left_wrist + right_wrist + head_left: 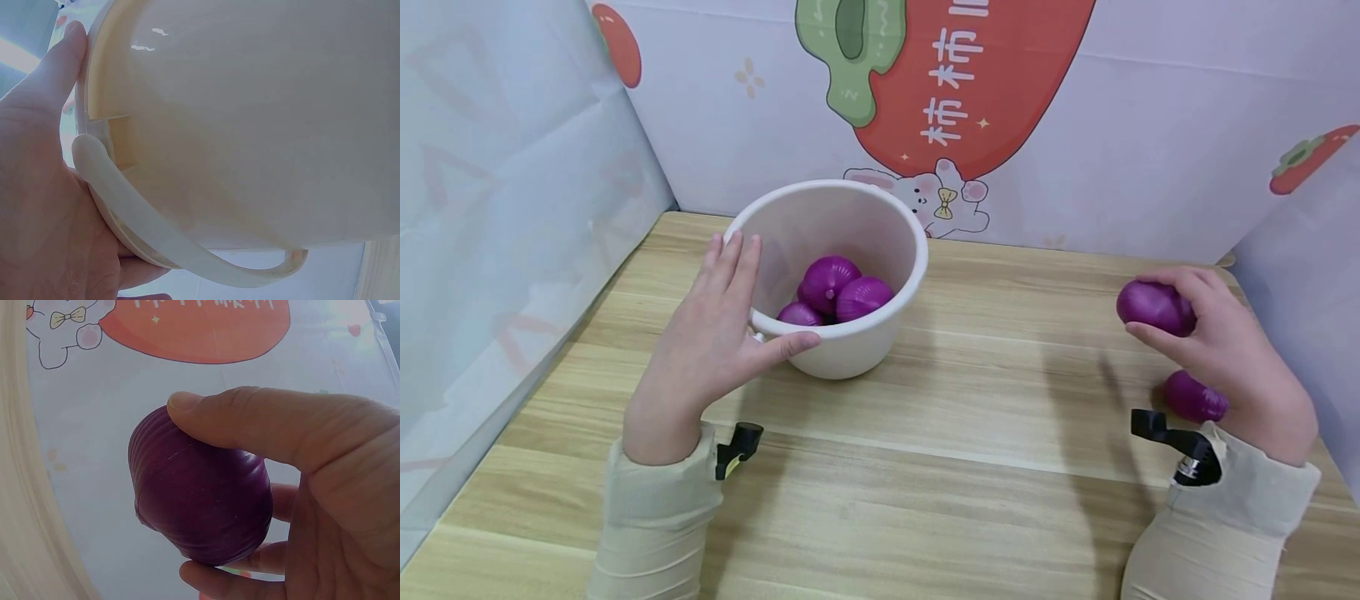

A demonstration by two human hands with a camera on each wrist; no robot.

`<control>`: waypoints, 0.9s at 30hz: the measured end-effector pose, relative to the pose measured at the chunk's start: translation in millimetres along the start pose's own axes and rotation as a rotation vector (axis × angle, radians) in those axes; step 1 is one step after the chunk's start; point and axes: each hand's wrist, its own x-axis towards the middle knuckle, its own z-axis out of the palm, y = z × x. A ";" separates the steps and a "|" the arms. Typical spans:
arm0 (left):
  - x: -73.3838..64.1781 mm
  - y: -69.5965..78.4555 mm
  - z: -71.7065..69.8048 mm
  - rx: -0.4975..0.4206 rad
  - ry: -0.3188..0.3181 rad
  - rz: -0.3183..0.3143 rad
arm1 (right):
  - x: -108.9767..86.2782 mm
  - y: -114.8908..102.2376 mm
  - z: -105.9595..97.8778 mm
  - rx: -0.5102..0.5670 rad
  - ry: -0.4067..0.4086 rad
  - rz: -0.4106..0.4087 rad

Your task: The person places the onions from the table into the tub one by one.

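A white bucket (842, 346) stands left of the middle on the wooden table, and several purple onions (830, 282) lie inside it. My left hand (703, 337) rests on the bucket's near left rim with its fingers straight and spread. In the left wrist view the bucket's wall and its hanging handle (156, 231) fill most of the picture. On the right, my right hand (1225, 342) holds a purple onion (200, 487) above the table, between the thumb and the fingers. Below that hand another purple onion (1195, 397) lies on the table, partly hidden by the hand.
Behind the wooden table (925, 517) hangs a white printed cloth (1150, 125) with a cartoon persimmon and a rabbit. Cloth also bounds the left and right sides. A black wrist mount (739, 448) sits on the left sleeve, and a similar mount (1176, 446) on the right.
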 end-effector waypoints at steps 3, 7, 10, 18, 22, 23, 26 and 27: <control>0.0 -0.2 -0.1 -0.002 0.004 0.001 | -0.2 -3.4 -0.4 0.006 0.021 -0.027; -0.2 -0.2 -0.5 -0.002 0.007 0.003 | -0.5 -7.9 -0.2 0.015 0.040 -0.050; -0.5 0.0 -0.5 -0.001 0.007 0.004 | -1.4 -11.0 0.3 0.013 0.051 -0.066; -0.8 -0.4 -0.1 0.003 0.004 0.003 | -3.3 -22.6 -0.4 -0.006 0.077 -0.107; -0.7 -0.5 -0.3 0.000 0.004 0.003 | -3.0 -29.8 -0.2 -0.007 0.096 -0.148; -0.6 -0.4 -0.3 0.000 0.005 0.004 | -2.6 -31.4 0.4 0.001 0.100 -0.162; -0.2 -0.3 -0.1 0.002 0.009 0.006 | -1.0 -35.4 2.6 0.016 0.107 -0.193; 0.0 -0.2 0.0 0.003 0.010 0.007 | -0.3 -36.3 3.4 0.022 0.108 -0.208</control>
